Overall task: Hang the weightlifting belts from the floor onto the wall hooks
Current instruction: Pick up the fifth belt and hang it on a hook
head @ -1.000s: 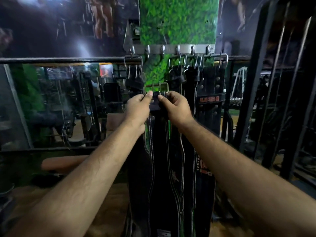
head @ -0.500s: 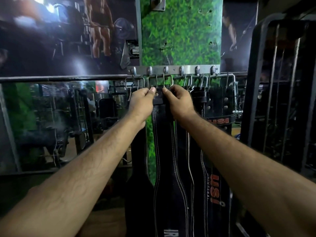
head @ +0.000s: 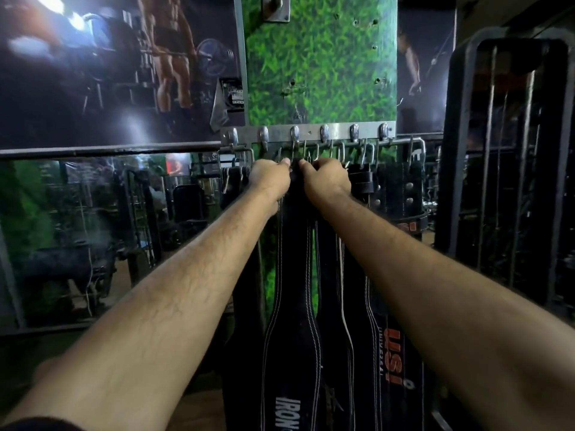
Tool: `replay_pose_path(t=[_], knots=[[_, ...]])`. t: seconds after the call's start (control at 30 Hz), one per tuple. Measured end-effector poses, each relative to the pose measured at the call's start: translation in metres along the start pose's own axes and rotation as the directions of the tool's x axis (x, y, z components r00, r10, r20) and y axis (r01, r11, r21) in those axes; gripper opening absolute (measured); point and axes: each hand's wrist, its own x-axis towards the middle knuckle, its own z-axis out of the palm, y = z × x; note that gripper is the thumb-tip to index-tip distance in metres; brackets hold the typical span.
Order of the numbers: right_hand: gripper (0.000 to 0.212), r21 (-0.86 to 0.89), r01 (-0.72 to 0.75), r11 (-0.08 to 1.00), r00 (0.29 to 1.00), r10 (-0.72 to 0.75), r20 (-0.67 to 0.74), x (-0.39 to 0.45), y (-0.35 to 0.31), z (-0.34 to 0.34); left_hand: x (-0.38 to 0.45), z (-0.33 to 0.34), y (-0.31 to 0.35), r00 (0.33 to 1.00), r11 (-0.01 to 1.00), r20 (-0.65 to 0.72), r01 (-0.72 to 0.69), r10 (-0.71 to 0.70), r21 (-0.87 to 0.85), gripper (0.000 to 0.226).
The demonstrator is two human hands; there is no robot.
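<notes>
1. Nearest us, our two forearms reach up from the lower corners, and the broad part of the black belt we are hanging drops between them, white stitching down its edges and pale lettering near the bottom.
2. Higher up, our left hand and right hand meet at the belt's top end, fingers curled and pinching it from either side; its buckle is hidden behind our fingers.
3. The belt's top sits just under the hook rail, toward the rail's left half, with the third hook directly above our thumbs. We cannot tell whether the buckle is over a hook.
4. To do this well, we should lift the buckle frame clear of the hook tip, seat it fully, then ease the weight on before letting go.
5. To the right, the hung belts crowd the rail, so we should keep our buckle from snagging theirs.
6. Behind lies the green grass panel.
</notes>
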Motion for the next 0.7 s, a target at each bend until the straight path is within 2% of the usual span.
replay_pose_path(t=[0.1,0.23,0.33,0.37,0.4,0.57,0.63,0.7], knots=[[0.039,-0.005,0.059,0.998,0.997,-0.059,-0.049,-0.02,0.013,0.007,-0.007,0.0,-0.018,1.0,0.998,0.013,0.014,-0.013,-0.066,0.034],[0.046,0.233,0.099,0.967,0.994,-0.083,-0.077,-0.049,0.036,0.013,-0.017,-0.001,-0.035,0.997,0.96,0.053,0.065,-0.052,-0.271,0.033],[0.029,0.373,0.111,0.921,0.992,-0.125,0.014,-0.067,0.076,0.024,-0.037,0.004,-0.051,0.995,0.941,0.086,0.071,-0.045,-0.33,0.038],[0.023,0.402,0.107,0.91,0.987,-0.146,0.068,-0.071,0.089,0.027,-0.042,0.007,-0.062,0.995,0.941,0.095,0.068,-0.038,-0.331,0.035],[0.022,0.422,0.092,0.902,0.982,-0.153,0.113,-0.075,0.101,0.028,-0.05,0.01,-0.071,0.992,0.943,0.118,0.069,-0.032,-0.326,0.022],[0.045,0.396,0.091,0.914,0.972,-0.168,0.163,-0.09,0.138,0.026,-0.079,0.017,-0.115,0.992,0.953,0.129,0.025,0.014,-0.302,0.011],[0.048,0.388,0.061,0.92,0.961,-0.158,0.225,-0.097,0.158,0.03,-0.085,0.019,-0.134,0.992,0.959,0.124,0.014,0.022,-0.283,0.015],[0.068,0.382,-0.002,0.924,0.945,-0.123,0.304,-0.109,0.185,0.036,-0.095,0.021,-0.16,0.991,0.973,0.135,0.052,-0.022,-0.224,0.035]])
